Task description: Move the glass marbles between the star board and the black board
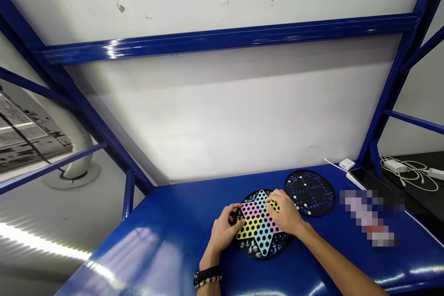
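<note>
A star-shaped board (pixel 264 232) in pale blue, pink and yellow, dotted with dark holes, lies over a round black tray (pixel 257 250). Small glassy pieces show in the tray around the star's points. My left hand (pixel 224 227) is at the star's left side, thumb and fingers curved apart around its pink and yellow edge. My right hand (pixel 283 212) reaches over the upper right part, its fingertips bent down onto the board near the blue and yellow points. Whether the right fingers pinch a small piece is hidden.
Beyond the right hand lies a round black perforated disc (pixel 317 201) with a few white pieces. A phone (pixel 370 180), white charger (pixel 347 164) and cables (pixel 412 171) are at the right. Blue frame bars (pixel 225 37) cross the white wall (pixel 236 115) behind the blue table (pixel 180 226).
</note>
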